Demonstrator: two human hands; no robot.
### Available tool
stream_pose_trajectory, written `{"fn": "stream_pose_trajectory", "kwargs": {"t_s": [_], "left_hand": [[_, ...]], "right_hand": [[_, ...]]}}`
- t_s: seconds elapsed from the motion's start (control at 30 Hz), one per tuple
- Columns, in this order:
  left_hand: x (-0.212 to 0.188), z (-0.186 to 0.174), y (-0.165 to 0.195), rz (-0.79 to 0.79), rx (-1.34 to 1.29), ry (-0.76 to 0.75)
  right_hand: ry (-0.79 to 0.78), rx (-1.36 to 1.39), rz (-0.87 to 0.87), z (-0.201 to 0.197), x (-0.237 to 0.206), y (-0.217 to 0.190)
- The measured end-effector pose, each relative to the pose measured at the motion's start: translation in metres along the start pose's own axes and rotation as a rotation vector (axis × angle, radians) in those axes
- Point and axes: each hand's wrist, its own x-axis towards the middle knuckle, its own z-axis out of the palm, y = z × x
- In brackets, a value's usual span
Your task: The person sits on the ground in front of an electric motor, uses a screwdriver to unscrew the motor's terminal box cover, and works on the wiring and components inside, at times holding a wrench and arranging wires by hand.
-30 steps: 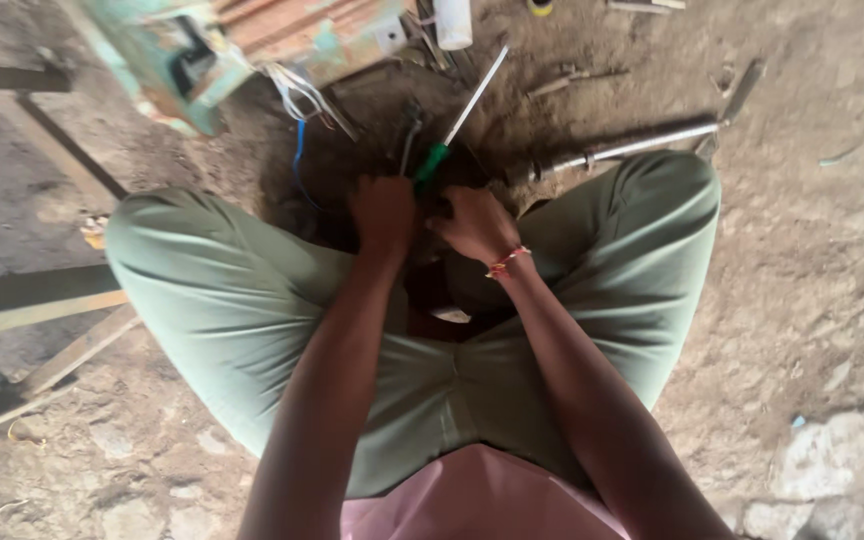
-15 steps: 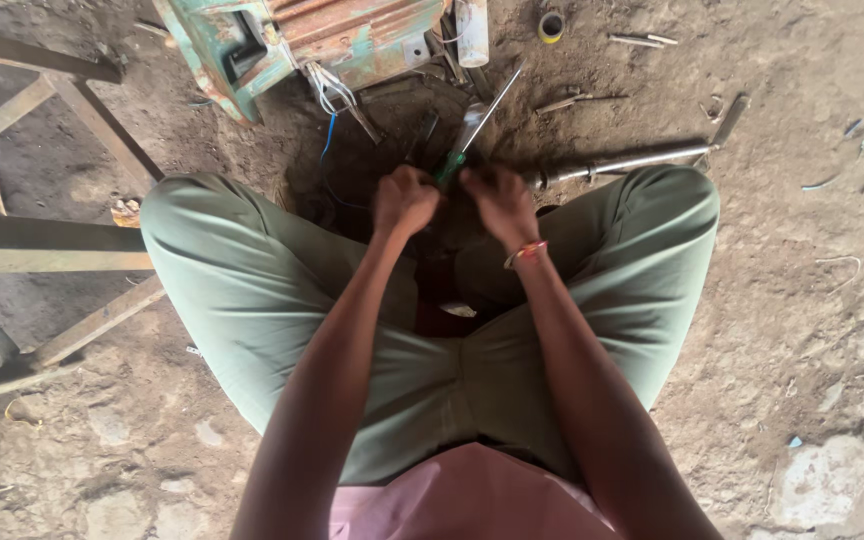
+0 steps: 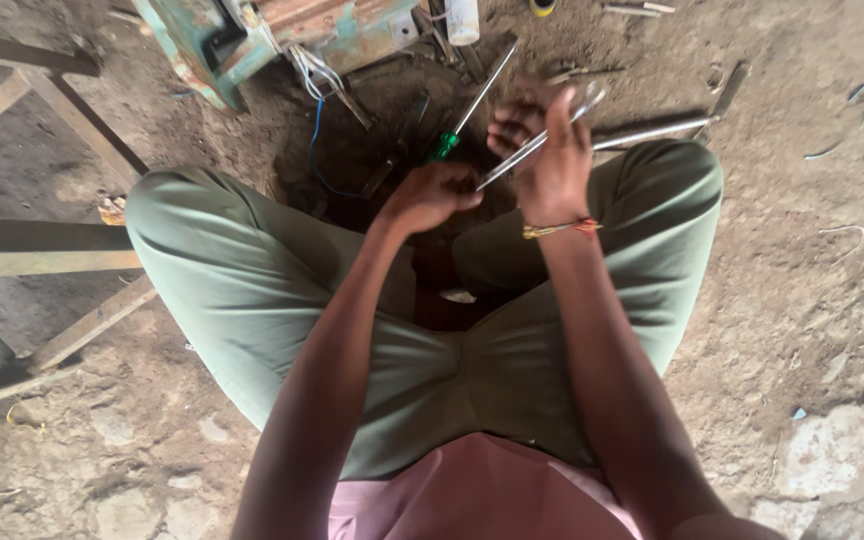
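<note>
Person seated on the bare dirt floor (image 3: 822, 300). A rusted, teal-painted metal machine housing (image 3: 282, 30) sits at the floor's far edge, with blue and white wires (image 3: 317, 110) trailing from it. Left hand (image 3: 430, 195) is clenched in a fist; its contents are hidden. A green-handled screwdriver (image 3: 462, 115) lies just beyond. Right hand (image 3: 542, 150) is clamped on a slim silvery metal tool (image 3: 537, 140), raised above the knees. Judged step: working a small part between both hands. Next move calls for a steady left-hand grip.

Dirt floor (image 3: 812, 300): a teal machine (image 3: 282, 35); right of it a white bottle (image 3: 463, 20); farther right, a metal rod (image 3: 652, 132).
</note>
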Motion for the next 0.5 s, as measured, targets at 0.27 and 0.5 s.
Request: {"fn": "stream_pose_trajectory", "kwargs": {"t_s": [0.27, 0.5], "left_hand": [[0.035, -0.003, 0.008, 0.048, -0.508, -0.311], [0.080, -0.018, 0.025, 0.103, -0.011, 0.065]], "right_hand": [[-0.246, -0.318, -0.498, -0.021, 0.034, -0.004], [-0.166, -0.581, -0.335, -0.039, 0.079, 0.010]]}}
